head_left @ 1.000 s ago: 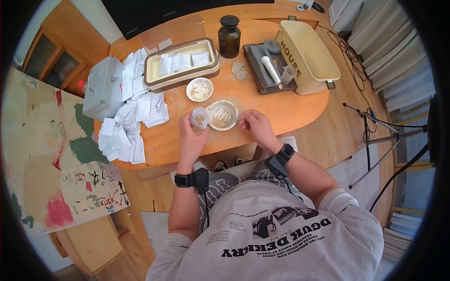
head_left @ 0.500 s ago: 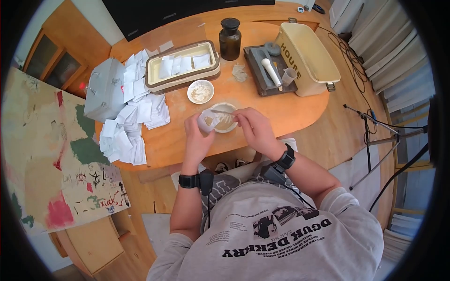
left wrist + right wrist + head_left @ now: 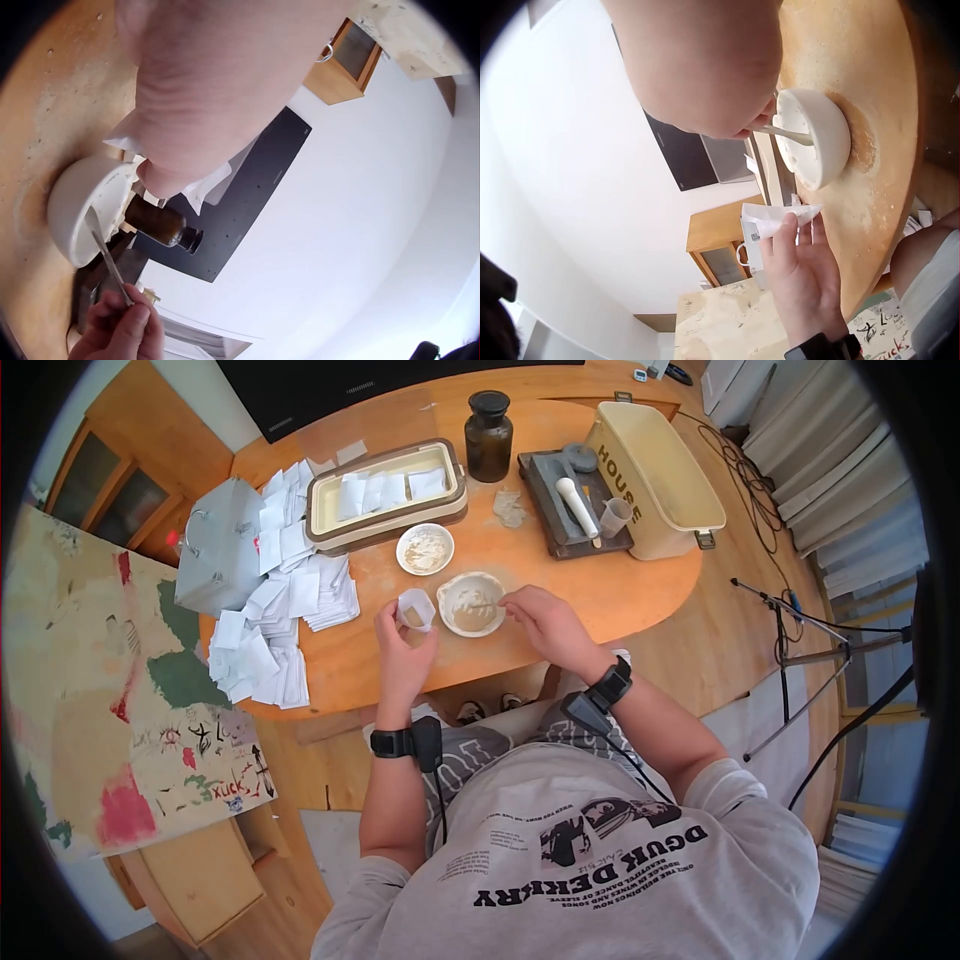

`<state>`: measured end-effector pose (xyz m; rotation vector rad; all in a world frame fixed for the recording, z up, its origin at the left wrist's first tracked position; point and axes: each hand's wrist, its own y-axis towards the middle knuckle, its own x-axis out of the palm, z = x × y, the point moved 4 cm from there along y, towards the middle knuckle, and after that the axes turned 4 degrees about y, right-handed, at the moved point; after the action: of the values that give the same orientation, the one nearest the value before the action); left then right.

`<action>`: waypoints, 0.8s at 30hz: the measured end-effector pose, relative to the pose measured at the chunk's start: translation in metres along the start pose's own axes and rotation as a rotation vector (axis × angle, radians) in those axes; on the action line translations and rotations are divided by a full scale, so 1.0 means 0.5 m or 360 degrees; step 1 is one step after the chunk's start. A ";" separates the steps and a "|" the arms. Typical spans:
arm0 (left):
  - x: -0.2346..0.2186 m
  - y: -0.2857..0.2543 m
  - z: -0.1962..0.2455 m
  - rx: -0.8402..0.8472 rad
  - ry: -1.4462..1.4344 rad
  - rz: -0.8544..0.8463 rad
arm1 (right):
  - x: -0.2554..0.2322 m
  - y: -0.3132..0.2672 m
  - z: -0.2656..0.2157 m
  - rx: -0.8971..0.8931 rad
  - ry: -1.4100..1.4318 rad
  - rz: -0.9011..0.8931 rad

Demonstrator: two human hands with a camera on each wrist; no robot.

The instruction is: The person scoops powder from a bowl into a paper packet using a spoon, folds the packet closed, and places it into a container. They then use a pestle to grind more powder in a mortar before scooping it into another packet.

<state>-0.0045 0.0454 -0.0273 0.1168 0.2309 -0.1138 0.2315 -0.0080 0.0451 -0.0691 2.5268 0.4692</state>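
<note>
My left hand [image 3: 403,660] holds a white paper packet [image 3: 416,608] with its mouth spread, a little brownish powder inside. It stands just left of a white mortar bowl [image 3: 834,146], apart from it. Between thumb and fingers my right hand [image 3: 550,625] pinches a slim metal spatula [image 3: 110,259]. The spatula's flat tip reaches over the rim into the bowl, where pale powder [image 3: 474,618] lies on the bottom and smears the walls. Behind the mortar is a smaller white bowl [image 3: 402,563] with whitish powder.
Piled packets [image 3: 325,600] lie at left beside a silver case [image 3: 215,555]. A cream tray [image 3: 322,530] holds several packets. Farther back stand a brown bottle [image 3: 489,440], a dark scale [image 3: 545,485] bearing a pestle [image 3: 575,505] and plastic cup [image 3: 615,517], and a cream bin [image 3: 690,500].
The packet came over the mortar's left side and the spatula reached its mouth half a second ago. Now the packet is back to the left and the spatula is down in the mortar.
</note>
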 end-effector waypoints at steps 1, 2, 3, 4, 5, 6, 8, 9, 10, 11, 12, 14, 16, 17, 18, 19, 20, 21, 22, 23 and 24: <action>0.002 0.001 0.002 0.0008 0.0008 -0.0010 | 0.006 0.000 0.006 0.0003 -0.0008 0.0005; 0.004 0.001 0.003 0.0016 0.0018 -0.0018 | 0.022 0.000 0.013 -0.0065 -0.0035 0.0010; 0.005 0.002 0.005 0.0018 0.0016 -0.0020 | 0.029 0.002 0.011 -0.0135 -0.0060 0.0013; 0.005 0.002 0.006 0.0022 0.0016 -0.0034 | 0.025 0.001 0.012 -0.0136 -0.0060 0.0012; 0.003 0.000 0.006 0.0023 0.0016 -0.0046 | 0.024 -0.001 0.011 -0.0147 -0.0035 -0.0134; -0.001 -0.002 0.010 0.0016 0.0020 -0.0036 | 0.024 -0.001 0.008 -0.0162 -0.0006 -0.0287; -0.009 -0.008 0.020 0.0028 0.0150 -0.0024 | 0.007 0.007 0.001 -0.0148 -0.0055 -0.0277; -0.010 -0.009 0.019 0.0025 0.0151 -0.0021 | 0.001 0.010 0.001 -0.0129 -0.0117 -0.0248; -0.009 -0.007 0.017 0.0027 0.0159 -0.0031 | 0.008 0.010 0.005 -0.0128 -0.0119 -0.0244; -0.005 -0.004 0.018 0.0032 0.0164 -0.0046 | 0.017 0.012 0.011 -0.0151 -0.0134 -0.0158; -0.002 -0.002 0.021 0.0040 0.0160 -0.0050 | 0.019 0.015 0.011 -0.0177 -0.0149 -0.0072; -0.002 -0.004 0.024 0.0001 0.0117 -0.0067 | 0.009 0.008 0.009 -0.0134 -0.0076 -0.0153; -0.005 -0.006 0.023 0.0017 0.0124 -0.0051 | 0.007 0.004 0.010 -0.0092 0.0012 -0.0258; -0.005 -0.007 0.024 0.0045 0.0130 -0.0058 | 0.001 0.004 0.014 -0.0056 -0.0022 -0.0207; -0.004 -0.006 0.030 0.0048 0.0128 -0.0063 | -0.007 0.005 0.019 -0.0019 -0.0064 -0.0145; -0.003 -0.005 0.036 0.0021 0.0182 -0.0068 | -0.008 0.006 0.022 -0.0017 -0.0068 -0.0140; -0.002 -0.004 0.041 -0.0006 0.0236 -0.0075 | -0.012 0.008 0.029 0.0019 -0.0130 -0.0028; -0.001 -0.003 0.043 -0.0004 0.0234 -0.0078 | -0.014 0.009 0.032 0.0053 -0.0189 0.0081; -0.002 -0.004 0.044 -0.0013 0.0239 -0.0083 | -0.010 0.008 0.031 0.0052 -0.0189 0.0080; -0.003 -0.005 0.044 -0.0023 0.0244 -0.0086 | -0.003 0.001 0.030 0.0108 -0.0141 0.0058; -0.004 -0.006 0.042 -0.0028 0.0244 -0.0083 | 0.004 -0.006 0.029 0.0164 -0.0092 0.0036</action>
<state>-0.0021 0.0401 -0.0066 0.1020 0.3880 -0.1547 0.2379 -0.0057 0.0318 0.0117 2.4924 0.3441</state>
